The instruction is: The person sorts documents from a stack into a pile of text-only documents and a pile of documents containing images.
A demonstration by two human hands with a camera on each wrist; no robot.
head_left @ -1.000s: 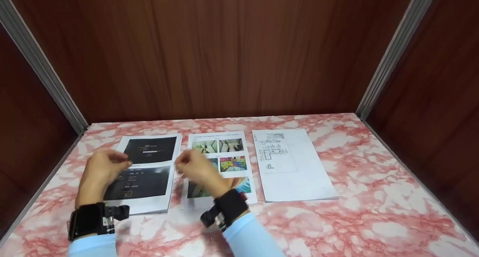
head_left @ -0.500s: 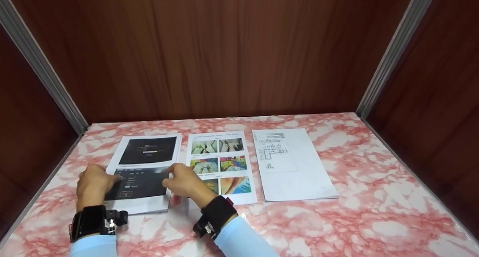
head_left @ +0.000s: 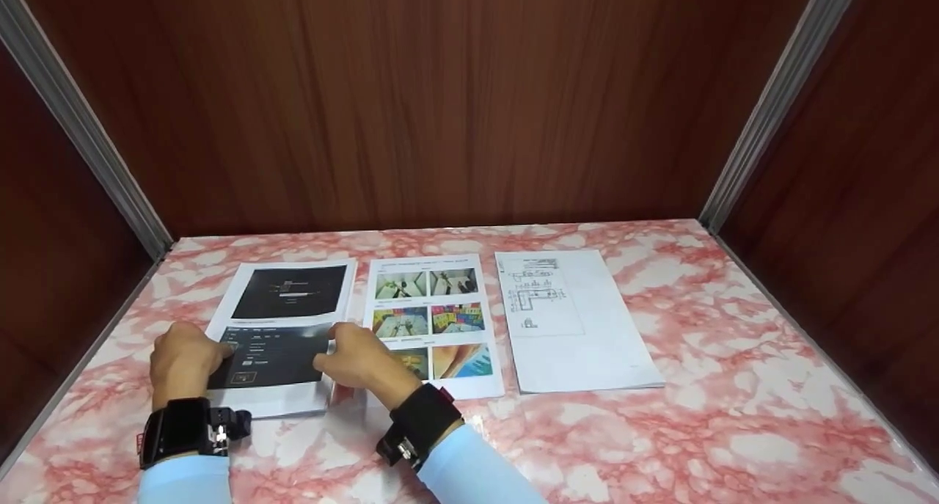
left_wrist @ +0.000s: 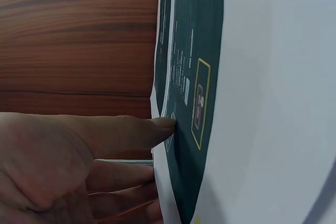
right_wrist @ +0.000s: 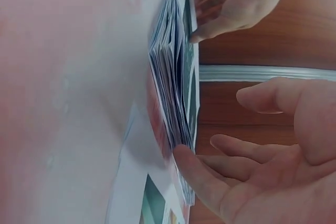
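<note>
A thick stack of printed papers point(head_left: 271, 397), its top sheet bearing two dark pictures, lies at the left of the table. My left hand point(head_left: 185, 361) grips its left edge. In the left wrist view the thumb point(left_wrist: 131, 131) presses on the top sheet while the other fingers stay at the side. On the opposite edge is my right hand point(head_left: 359, 357). A fingertip point(right_wrist: 184, 156) of it touches the layered sheet edges in the right wrist view, and the thumb point(right_wrist: 257, 97) stands away from the paper.
Beside the stack lies a sheet with several colour photos point(head_left: 462, 320), partly under the right hand. Farther right is a white paper stack with a line drawing point(head_left: 587, 350). Brown wooden panels point(head_left: 469, 108) enclose the pink marbled table point(head_left: 733, 386) at the back and sides.
Both hands have come down from above the left stack to its two side edges, the right one moving left. Over the last half second they have hardly moved.
</note>
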